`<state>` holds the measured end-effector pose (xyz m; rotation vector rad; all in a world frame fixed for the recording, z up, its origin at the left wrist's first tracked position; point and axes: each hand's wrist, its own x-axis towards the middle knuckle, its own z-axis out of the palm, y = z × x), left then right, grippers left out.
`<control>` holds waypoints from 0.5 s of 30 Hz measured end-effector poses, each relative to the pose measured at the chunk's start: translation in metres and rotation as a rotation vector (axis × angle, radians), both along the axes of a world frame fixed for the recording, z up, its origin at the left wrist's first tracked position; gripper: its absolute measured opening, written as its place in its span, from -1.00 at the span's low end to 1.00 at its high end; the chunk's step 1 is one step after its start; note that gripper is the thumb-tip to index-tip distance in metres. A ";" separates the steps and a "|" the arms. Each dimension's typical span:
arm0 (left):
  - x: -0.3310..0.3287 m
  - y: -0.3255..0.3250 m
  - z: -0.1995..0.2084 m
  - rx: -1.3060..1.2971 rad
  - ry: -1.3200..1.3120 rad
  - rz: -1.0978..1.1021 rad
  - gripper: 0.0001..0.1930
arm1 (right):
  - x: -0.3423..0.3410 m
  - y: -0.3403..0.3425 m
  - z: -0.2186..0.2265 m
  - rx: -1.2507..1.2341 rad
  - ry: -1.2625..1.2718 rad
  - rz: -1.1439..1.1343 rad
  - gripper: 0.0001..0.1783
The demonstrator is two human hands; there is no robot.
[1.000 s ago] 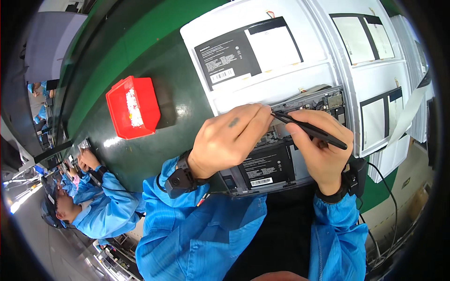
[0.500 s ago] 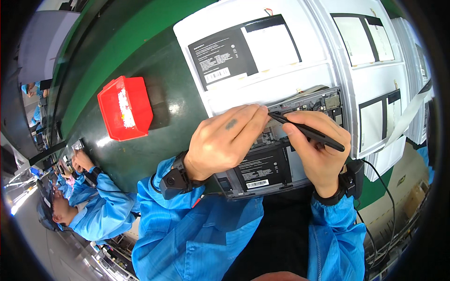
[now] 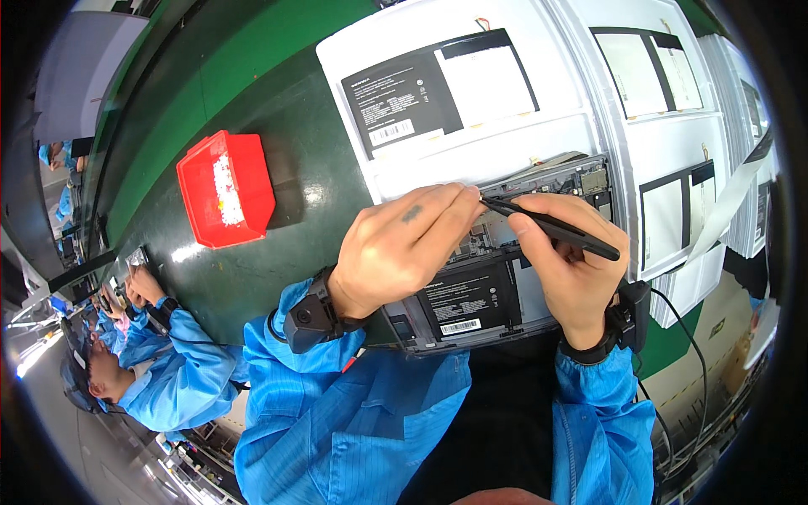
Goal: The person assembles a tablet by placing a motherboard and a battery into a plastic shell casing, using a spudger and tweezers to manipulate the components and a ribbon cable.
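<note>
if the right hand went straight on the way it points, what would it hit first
Probably the left hand: the right hand points leftward and slightly up, its black tool ending beside those fingertips. Contact and depth are unclear.

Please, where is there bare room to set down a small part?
Bare dark green table lies between the red plastic bin and the white moulded tray, and between the bin and the left blue sleeve. Crowded: the open grey laptop chassis, under the left hand, right hand and slim black tool.
</note>
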<state>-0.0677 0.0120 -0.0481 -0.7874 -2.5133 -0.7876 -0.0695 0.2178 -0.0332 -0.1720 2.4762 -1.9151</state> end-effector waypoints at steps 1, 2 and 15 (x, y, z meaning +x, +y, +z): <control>0.000 0.000 0.000 -0.007 0.001 0.003 -0.72 | 0.000 -0.001 0.000 -0.002 -0.021 -0.005 -0.75; 0.000 0.000 -0.001 -0.007 0.002 0.004 -0.72 | 0.000 -0.001 0.000 -0.002 -0.020 -0.004 -0.75; 0.000 -0.002 0.000 -0.004 0.022 0.012 -0.71 | 0.001 0.001 -0.004 -0.023 0.036 0.004 -0.76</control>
